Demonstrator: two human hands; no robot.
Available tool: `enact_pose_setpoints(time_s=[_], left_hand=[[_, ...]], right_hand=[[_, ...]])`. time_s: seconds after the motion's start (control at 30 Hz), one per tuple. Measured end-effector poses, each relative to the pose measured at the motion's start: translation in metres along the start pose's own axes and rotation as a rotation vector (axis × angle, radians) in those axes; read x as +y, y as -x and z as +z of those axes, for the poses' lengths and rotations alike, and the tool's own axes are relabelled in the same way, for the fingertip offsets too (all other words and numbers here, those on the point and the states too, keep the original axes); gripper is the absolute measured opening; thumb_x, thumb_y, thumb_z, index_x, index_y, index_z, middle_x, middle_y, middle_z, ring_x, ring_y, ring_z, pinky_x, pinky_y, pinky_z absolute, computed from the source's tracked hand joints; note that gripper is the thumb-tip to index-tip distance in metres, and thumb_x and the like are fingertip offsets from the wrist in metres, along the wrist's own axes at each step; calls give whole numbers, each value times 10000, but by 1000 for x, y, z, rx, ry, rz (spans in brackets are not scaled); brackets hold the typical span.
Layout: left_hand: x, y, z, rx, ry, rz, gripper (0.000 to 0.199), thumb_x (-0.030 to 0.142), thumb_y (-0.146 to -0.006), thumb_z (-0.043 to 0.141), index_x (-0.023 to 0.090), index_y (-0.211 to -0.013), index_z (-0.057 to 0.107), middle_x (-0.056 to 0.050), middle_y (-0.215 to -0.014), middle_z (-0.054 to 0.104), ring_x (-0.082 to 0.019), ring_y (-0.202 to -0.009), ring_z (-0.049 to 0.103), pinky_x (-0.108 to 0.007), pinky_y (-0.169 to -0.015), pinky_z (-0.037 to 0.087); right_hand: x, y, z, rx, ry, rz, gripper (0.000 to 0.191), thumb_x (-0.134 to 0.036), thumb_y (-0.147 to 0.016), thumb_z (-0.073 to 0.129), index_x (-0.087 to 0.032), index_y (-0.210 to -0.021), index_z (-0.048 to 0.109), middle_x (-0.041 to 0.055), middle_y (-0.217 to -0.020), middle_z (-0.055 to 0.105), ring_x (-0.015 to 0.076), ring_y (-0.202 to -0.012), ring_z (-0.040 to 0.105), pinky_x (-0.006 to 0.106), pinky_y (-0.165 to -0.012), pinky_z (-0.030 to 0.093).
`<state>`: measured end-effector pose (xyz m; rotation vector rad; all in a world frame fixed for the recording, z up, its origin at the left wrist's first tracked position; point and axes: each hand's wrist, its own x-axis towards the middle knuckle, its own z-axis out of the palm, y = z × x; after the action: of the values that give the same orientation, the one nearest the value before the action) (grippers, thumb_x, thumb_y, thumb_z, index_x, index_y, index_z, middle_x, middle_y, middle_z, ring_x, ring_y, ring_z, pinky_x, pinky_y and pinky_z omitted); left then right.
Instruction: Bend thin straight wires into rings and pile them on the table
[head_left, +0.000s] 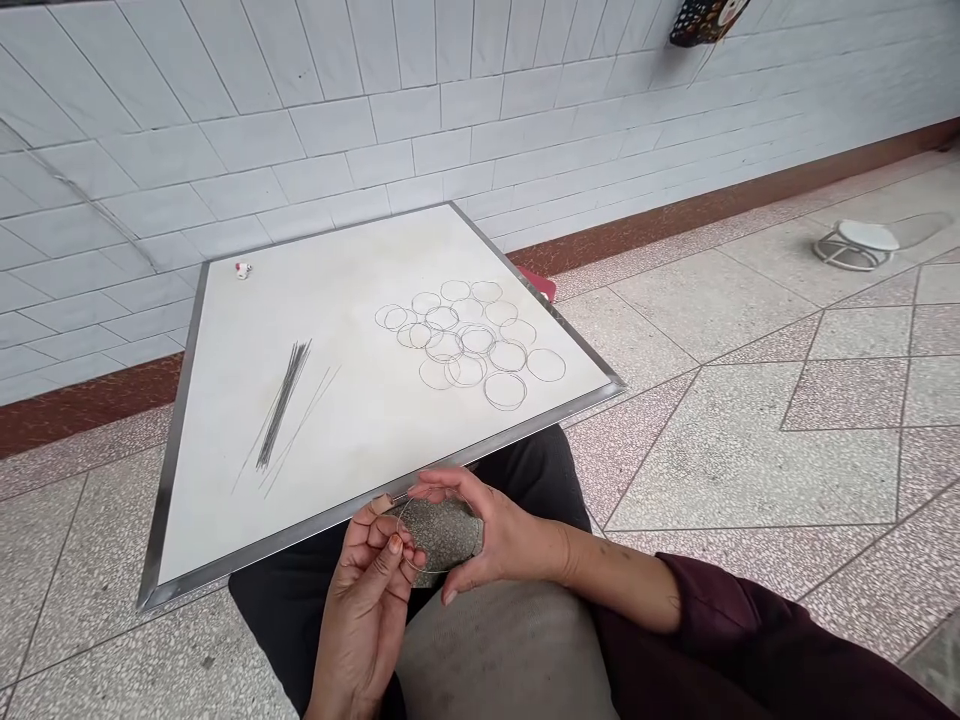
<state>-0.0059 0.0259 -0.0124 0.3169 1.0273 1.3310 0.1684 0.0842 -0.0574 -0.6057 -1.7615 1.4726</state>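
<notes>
A thin wire ring [400, 512] is between my hands, just below the table's front edge. My left hand [375, 580] pinches it at its left side between thumb and fingertips. Around the far side curves my right hand [487, 530], fingers along the top and thumb below, cupping the ring. A tan wrap covers one left fingertip. On the white table [352, 250] several wire rings [476, 340] lie overlapping at the right. To the left is a bundle of straight wires [283, 405], with a few loose wires [304, 430] beside it.
The table has a metal edge [525, 422]. A small white and red object [243, 270] sits in its far left corner. Behind stands a tiled wall [315, 140] with a patterned bag [701, 22] hanging on it. A low white stool [859, 245] stands on the floor at the right.
</notes>
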Motion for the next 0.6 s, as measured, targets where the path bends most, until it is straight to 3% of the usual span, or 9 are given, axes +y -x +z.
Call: enact_pose_setpoints(time_s=[0.23, 0.6], left_hand=[[1, 1, 2, -15, -27, 3, 380, 179, -695, 850, 222, -1046, 711, 1, -825, 576, -120, -752, 538, -225, -679, 525], [0, -2, -2, -36, 0, -9, 332, 157, -731, 822, 214, -1036, 704, 4, -827, 565, -107, -740, 535, -223, -687, 525]], right_hand=[[-1, -2, -4, -7, 71, -50, 1235, -413, -449, 977, -278, -1477, 306, 144, -1414, 506, 289, -1309, 501, 469, -1130, 367], [-8, -5, -9, -13, 180, -32, 1022, -472, -490, 954, -246, -1358, 464, 126, -1323, 543, 276, -1233, 540, 430, -1085, 415]])
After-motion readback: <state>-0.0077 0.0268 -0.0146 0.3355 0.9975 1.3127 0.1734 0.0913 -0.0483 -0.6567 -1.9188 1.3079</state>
